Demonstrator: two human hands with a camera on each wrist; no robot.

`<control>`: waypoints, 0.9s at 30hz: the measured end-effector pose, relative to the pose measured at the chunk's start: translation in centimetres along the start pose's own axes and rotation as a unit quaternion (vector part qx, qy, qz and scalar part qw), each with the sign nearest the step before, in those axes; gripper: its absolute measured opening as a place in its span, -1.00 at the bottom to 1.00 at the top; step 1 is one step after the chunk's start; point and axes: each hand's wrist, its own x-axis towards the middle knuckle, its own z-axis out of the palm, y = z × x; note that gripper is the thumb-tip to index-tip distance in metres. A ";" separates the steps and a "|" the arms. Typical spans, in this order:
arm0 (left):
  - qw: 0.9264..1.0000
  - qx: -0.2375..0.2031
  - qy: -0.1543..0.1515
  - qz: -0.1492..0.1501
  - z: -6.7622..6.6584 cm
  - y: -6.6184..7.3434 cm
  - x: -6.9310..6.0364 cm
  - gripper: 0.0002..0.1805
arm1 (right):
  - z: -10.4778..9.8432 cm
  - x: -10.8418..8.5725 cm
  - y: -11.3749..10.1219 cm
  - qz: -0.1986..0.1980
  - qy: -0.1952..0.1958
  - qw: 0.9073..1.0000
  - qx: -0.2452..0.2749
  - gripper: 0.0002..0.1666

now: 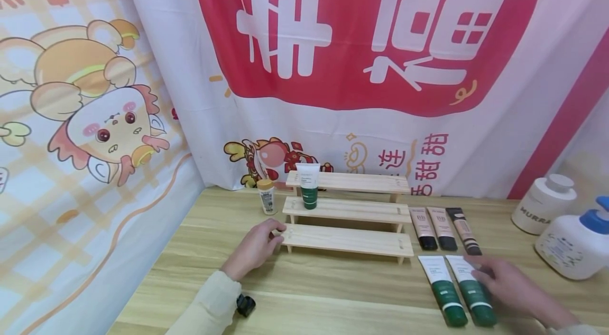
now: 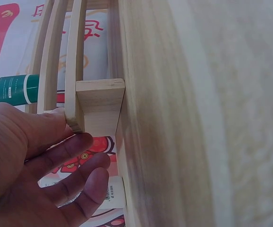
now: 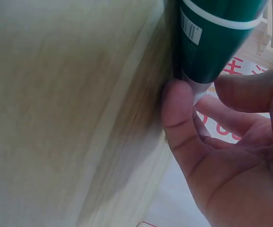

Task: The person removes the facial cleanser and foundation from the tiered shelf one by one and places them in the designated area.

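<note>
At the left end of the lowest tier of a three-step wooden display rack (image 1: 349, 240), my left hand (image 1: 255, 248) pinches the board's edge. Its thumb lies on the board and the index finger under it in the left wrist view; the other fingers (image 2: 96, 187) are loosely bent. My right hand (image 1: 514, 287) holds a green-and-white squeeze tube (image 1: 471, 287) lying on the table, thumb and a finger on either side of it in the right wrist view. A matching tube (image 1: 442, 290) lies just left of it. Another green-and-white tube (image 1: 309, 187) stands upright on the middle tier's left.
A small bottle with a yellow cap (image 1: 267, 197) stands left of the rack. Two pink BB tubes (image 1: 423, 226) and a dark-ended tube (image 1: 464, 229) lie to its right. A white bottle (image 1: 542, 205) and a blue-topped pump bottle (image 1: 573, 245) stand at the far right. Printed cloth (image 1: 190, 86) hangs behind.
</note>
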 end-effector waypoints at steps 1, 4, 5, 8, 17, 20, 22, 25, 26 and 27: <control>1.000 0.000 -0.001 0.000 0.0 0.0 0.0 -0.77 | 0.0 0.0 0.0 0.001 -0.001 1.000 -0.001 -0.42; 1.000 -0.003 -0.004 0.000 0.0 0.0 0.1 -0.77 | 0.2 0.1 0.1 0.013 -0.009 1.000 0.001 -0.41; 1.000 -0.003 -0.004 0.000 -0.1 0.0 0.1 -0.77 | 0.2 0.2 0.1 0.019 -0.012 1.000 0.003 -0.41; 1.000 0.000 -0.004 0.001 -0.1 -0.1 0.1 -0.77 | 0.2 0.3 0.1 0.032 -0.023 0.999 0.004 -0.41; 1.000 -0.001 -0.003 0.002 0.0 -0.1 0.1 -0.77 | -0.7 -0.7 -2.1 0.001 0.034 0.999 -0.035 -0.31; 1.000 0.000 -0.002 0.002 0.0 -0.1 0.1 -0.78 | -1.4 -1.0 -4.0 -0.004 0.065 0.997 -0.051 -0.29; 1.000 0.000 -0.003 0.001 0.0 -0.1 0.1 -0.78 | -1.6 -1.2 -5.4 -0.001 0.078 0.995 -0.055 -0.22; 1.000 0.000 -0.002 0.001 0.0 -0.1 0.0 -0.78 | -1.7 -1.3 -7.6 -0.019 0.103 0.993 -0.054 -0.20; 1.000 0.000 -0.002 0.001 0.0 -0.1 0.0 -0.78 | -1.7 -1.3 -8.3 -0.032 0.116 0.991 -0.052 -0.23; 1.000 0.000 -0.001 0.001 0.0 -0.1 0.1 -0.78 | -1.6 -1.2 -9.1 -0.045 0.129 0.989 -0.051 -0.25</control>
